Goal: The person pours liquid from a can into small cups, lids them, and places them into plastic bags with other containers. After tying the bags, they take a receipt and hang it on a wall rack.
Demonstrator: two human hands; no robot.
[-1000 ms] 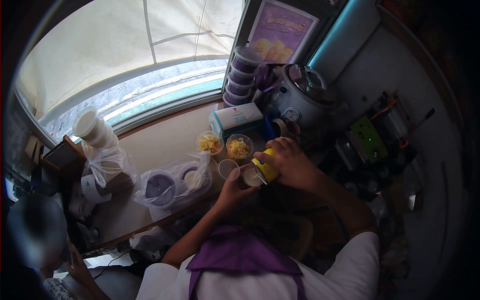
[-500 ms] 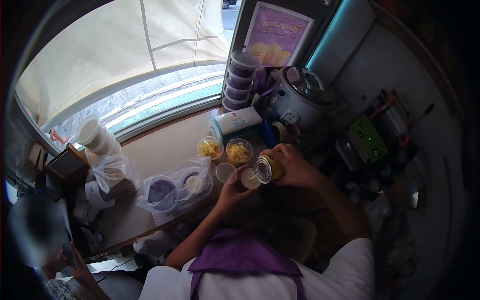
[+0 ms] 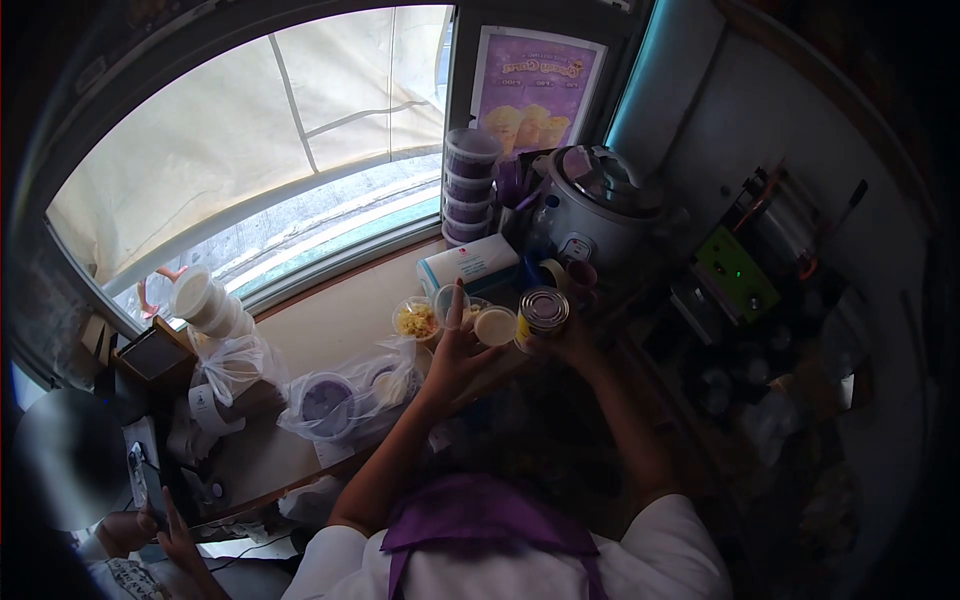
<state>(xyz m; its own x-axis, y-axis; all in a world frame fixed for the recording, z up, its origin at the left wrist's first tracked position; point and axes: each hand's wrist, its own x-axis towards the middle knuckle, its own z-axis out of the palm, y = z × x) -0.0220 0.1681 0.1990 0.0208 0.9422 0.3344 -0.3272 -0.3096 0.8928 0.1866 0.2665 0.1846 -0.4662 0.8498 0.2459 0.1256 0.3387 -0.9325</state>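
My left hand [image 3: 462, 362] is closed around a small cup of pale creamy liquid [image 3: 495, 327]. A clear round lid or shallow cup [image 3: 450, 306] is also held at its fingers. In my right hand [image 3: 570, 340] is a tin can [image 3: 545, 311] with a yellow label, its metal end facing up, right beside the small cup. Just beyond my left hand stands a clear cup with yellow shredded topping [image 3: 413, 320]. A second such cup is mostly hidden behind my fingers.
A tissue pack [image 3: 468, 263], stacked purple tubs [image 3: 470, 185] and a rice cooker [image 3: 605, 205] stand behind. Bagged purple tubs [image 3: 328, 405] and stacked white containers [image 3: 212, 303] are leftward. Another person's hands [image 3: 165, 530] hold a phone at lower left.
The can has gone from tilted over the small cup, a pale stream running from it, to nearly upright. Both hands have moved farther over the counter, covering the second topped cup.
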